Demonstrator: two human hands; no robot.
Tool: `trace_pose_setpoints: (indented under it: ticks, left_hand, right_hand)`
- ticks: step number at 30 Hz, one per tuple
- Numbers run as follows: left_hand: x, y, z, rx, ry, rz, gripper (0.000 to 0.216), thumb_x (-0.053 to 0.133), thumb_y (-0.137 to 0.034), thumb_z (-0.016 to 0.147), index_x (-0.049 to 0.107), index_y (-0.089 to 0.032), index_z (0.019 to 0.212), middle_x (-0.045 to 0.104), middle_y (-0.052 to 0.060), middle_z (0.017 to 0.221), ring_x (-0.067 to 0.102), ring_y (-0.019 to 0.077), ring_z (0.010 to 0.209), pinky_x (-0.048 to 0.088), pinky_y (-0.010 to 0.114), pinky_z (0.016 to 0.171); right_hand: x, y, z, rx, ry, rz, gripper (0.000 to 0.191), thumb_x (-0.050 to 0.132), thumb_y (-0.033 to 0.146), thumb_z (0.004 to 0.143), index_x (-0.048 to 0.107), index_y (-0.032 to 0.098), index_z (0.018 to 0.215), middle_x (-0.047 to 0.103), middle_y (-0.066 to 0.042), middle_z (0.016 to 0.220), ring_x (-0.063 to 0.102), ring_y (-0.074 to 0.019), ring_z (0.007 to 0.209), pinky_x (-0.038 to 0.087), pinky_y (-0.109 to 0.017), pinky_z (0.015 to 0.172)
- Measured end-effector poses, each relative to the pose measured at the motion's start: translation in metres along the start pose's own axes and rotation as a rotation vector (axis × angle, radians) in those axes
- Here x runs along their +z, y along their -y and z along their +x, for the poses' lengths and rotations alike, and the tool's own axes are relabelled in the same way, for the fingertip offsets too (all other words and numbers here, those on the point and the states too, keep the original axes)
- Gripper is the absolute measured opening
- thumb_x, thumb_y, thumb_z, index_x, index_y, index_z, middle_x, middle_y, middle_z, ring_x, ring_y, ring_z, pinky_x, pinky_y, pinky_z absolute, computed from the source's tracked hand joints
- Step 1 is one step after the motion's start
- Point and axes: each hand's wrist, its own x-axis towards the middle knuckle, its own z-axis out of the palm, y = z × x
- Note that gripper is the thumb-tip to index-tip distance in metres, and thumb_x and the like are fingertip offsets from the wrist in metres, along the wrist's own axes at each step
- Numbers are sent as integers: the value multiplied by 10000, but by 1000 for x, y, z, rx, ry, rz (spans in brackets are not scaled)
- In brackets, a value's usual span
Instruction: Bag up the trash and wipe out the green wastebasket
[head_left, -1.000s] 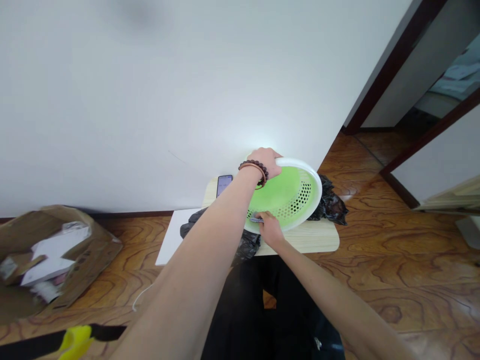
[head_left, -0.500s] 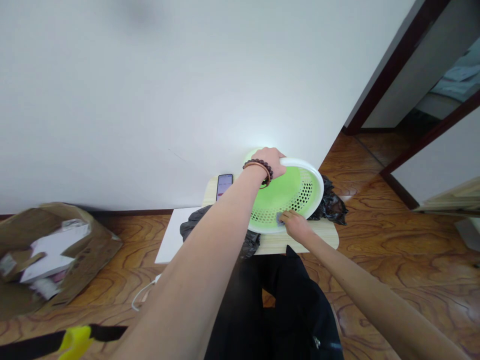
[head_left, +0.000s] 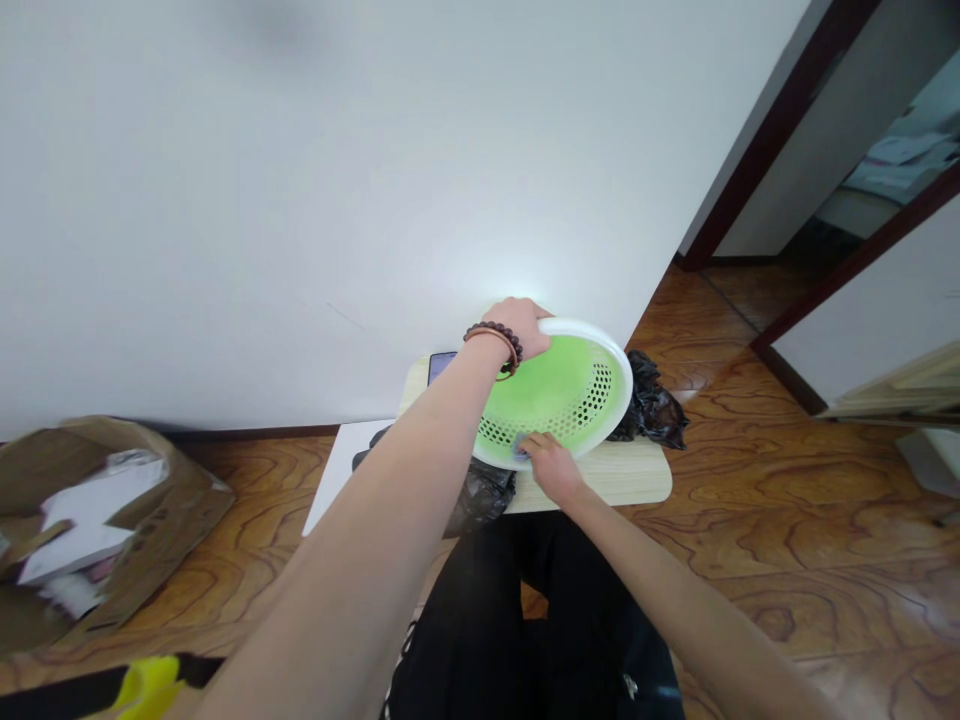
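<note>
Left hand [head_left: 523, 326]: fingers closed on the far rim of the green basket [head_left: 551, 388].
Grey cloth [head_left: 519, 448]: at the near inner wall, further left than half a second ago, suggesting back-and-forth rubbing.
Right hand [head_left: 553, 466]: fingers pinching the cloth.
Basket: over the bench [head_left: 630, 476].
</note>
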Motion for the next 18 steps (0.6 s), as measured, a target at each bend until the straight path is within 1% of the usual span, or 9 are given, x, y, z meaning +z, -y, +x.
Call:
trace_pose_setpoints:
  ticks: [3,5,7,9,11,13,15,17,18]
  left_hand:
    - [0,-4,1,10,6,-11,479,517,-249,646,631,-342,1102,680,18,873,603,168,751,463,242,656]
    - [1,-7,2,13,6,-20,467,525,-251,649,637,-344,1092,681,23,883,607,183,770,468,257,671]
    - [0,-9,1,6,8,-23,454,531,-257,653,642,-343,1085,681,29,884,609,191,772,473,270,674]
    - [0,-9,1,-8,12,-18,451,533,-261,656,641,-340,1087,680,28,878,607,184,768,476,267,673]
    - [0,-9,0,-18,15,-9,455,533,-258,656,638,-337,1091,679,25,870,605,175,764,475,257,673]
    - [0,-8,0,-15,14,-6,460,529,-256,658,634,-337,1098,680,25,869,605,172,760,474,254,672]
    - [0,-7,0,-5,13,-4,460,522,-259,662,631,-341,1102,680,27,878,607,178,759,476,264,674]
    - [0,-6,0,3,19,0,462,516,-260,664,629,-343,1104,680,26,883,607,181,761,476,266,681]
    - [0,-6,-1,4,22,3,464,516,-257,661,630,-340,1104,680,25,882,607,178,763,473,260,684]
  right_hand:
    - [-21,-26,-5,5,86,-204,269,389,81,852,617,180,954,597,-102,970,476,-224,956,380,-325,824]
    - [-29,-34,-4,84,84,-296,270,375,91,859,624,166,933,593,-134,974,477,-254,971,386,-353,796]
    - [-30,-32,2,216,71,-313,280,372,77,852,626,156,940,588,-157,988,488,-267,973,395,-359,769]
    - [-22,-20,11,336,64,-229,293,392,51,830,617,160,982,592,-150,988,517,-248,947,404,-338,751]
    - [-8,-1,22,387,38,-55,309,426,44,803,605,176,1017,606,-115,981,547,-213,908,408,-309,758]
    - [6,21,31,382,-20,137,296,451,69,792,597,186,1021,619,-79,973,562,-186,891,407,-288,788]
    - [17,40,36,396,-95,254,274,446,101,801,586,184,1022,623,-65,981,559,-178,899,406,-280,809]
    - [21,47,34,339,-134,277,271,431,90,802,579,183,1010,617,-56,998,546,-165,911,398,-265,828]
    - [19,45,31,279,-130,251,279,424,70,798,579,186,998,611,-52,1005,536,-160,916,391,-256,835]
